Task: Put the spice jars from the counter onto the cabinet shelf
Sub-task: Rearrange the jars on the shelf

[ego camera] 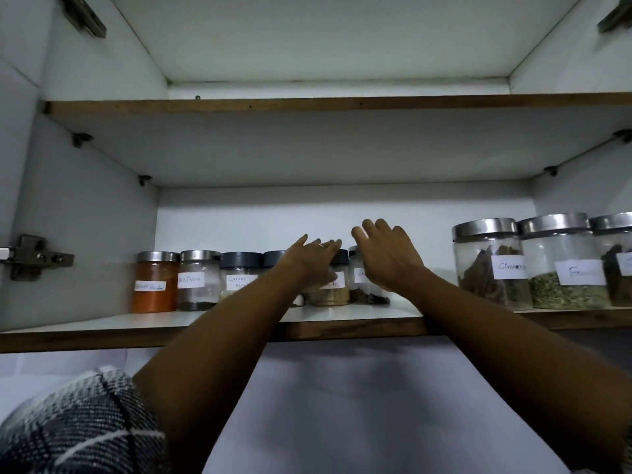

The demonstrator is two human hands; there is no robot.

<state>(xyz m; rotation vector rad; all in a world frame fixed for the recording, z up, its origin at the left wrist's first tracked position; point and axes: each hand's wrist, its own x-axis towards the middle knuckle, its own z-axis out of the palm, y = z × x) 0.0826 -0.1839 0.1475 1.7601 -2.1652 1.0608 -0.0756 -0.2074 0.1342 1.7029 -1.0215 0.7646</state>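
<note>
A row of small labelled spice jars stands on the lower cabinet shelf (102, 338): an orange powder jar (155, 285), a black pepper jar (198, 282) and a garam masala jar (239, 275), then a dark-lidded jar (275, 258) mostly hidden by my left wrist. My left hand (309, 265) wraps the top of a tan powder jar (331, 296), fingers over its dark lid. My right hand (386, 254) is spread open in front of a jar of dark spice (367, 295); whether it touches the jar I cannot tell.
Three larger steel-lidded jars stand at the right: cinnamon (489, 268), fennel (564, 268) and one cut off by the frame (617, 261). The upper shelf (307, 103) hangs above. A door hinge (30, 256) sticks out at left. My checked sleeve (78, 422) is low left.
</note>
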